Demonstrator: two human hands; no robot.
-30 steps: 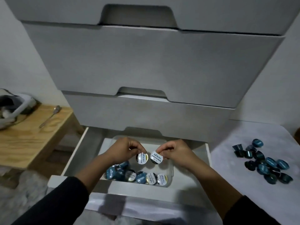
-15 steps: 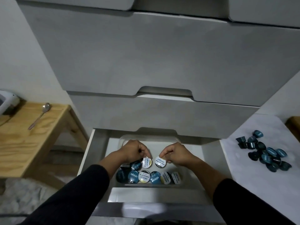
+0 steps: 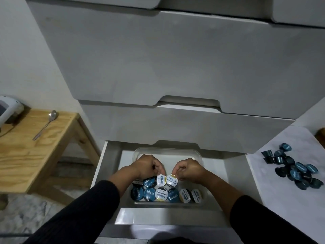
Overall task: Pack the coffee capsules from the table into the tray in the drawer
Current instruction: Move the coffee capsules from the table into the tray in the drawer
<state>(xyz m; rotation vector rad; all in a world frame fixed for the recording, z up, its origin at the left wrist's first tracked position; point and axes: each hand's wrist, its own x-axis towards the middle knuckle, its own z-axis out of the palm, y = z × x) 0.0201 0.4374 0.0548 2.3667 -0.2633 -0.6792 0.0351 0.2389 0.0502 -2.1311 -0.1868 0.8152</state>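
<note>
Two coffee capsules are being held over the clear tray (image 3: 197, 156) in the open bottom drawer (image 3: 226, 173). The left hand (image 3: 149, 166) pinches a white-lidded capsule (image 3: 161, 180) by its top edge, with its fingers curled around the rim. The right hand (image 3: 190, 170) pinches another white-lidded capsule (image 3: 172, 180) the same way. The two capsules are side by side and almost touching, and their lids face the camera (you can read "EXCELSO" on them). They sit just behind a front row of capsules (image 3: 166, 194) that is already in the tray. That row runs along the near wall of the tray and has both blue lids and white lids. A few more blue capsules (image 3: 148, 182) lie under the left wrist, partly hidden.

The far part of the tray is bare. The drawer is white, and it is pulled out from a tall grey chest of drawers (image 3: 175, 67) whose other drawers are shut.

On the right is a white table (image 3: 281, 191). A pile of dark blue capsules (image 3: 293, 169) lies on it, well apart from the drawer. Some lie on their sides and some show their lids.

On the left is a wooden stool (image 3: 26, 152) with a metal spoon (image 3: 46, 124) lying on top. A white device (image 3: 8, 110) sits at its far left edge, cut off by the frame. Both arms wear black sleeves (image 3: 84, 217).
</note>
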